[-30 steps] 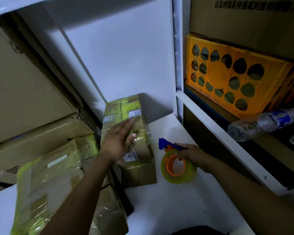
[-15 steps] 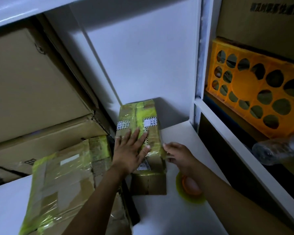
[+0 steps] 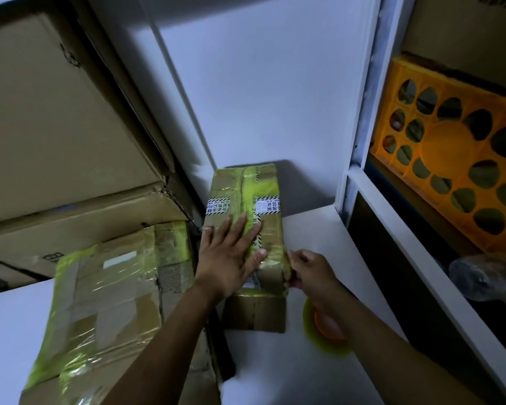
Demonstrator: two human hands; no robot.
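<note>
So the left hand (image 3: 228,258) lies flat with straight fingers, pressing down on top of the small parcel (image 3: 246,194), so no real grip there. The right hand (image 3: 310,273) has its grip closed in a pinch on the parcel's right edge, on the yellow-green tape wrap. Can't tell if that's a loose tape end or just the corner. The parcel sits on the white worktop (image 3: 319,229), far end against the back wall.

What I'd worry about: that glossy tape looks slippery under a palm. If the pinch tugs toward 3 o'clock while the flat hand eases off, the parcel probably skids or twists. A loose tape end could also wrinkle or stick to itself.

The tape roll (image 3: 329,344) lies at 5 o'clock from the parcel, half under the right forearm, so a careless elbow could knock it away.

The bigger taped box (image 3: 105,293) crowds in at 9 o'clock, no room to shift that way. Stacked cartons (image 3: 56,112) are at 10. The orange crate (image 3: 450,159) and plastic bottle (image 3: 485,276) are out past 3, not in the way.
</note>
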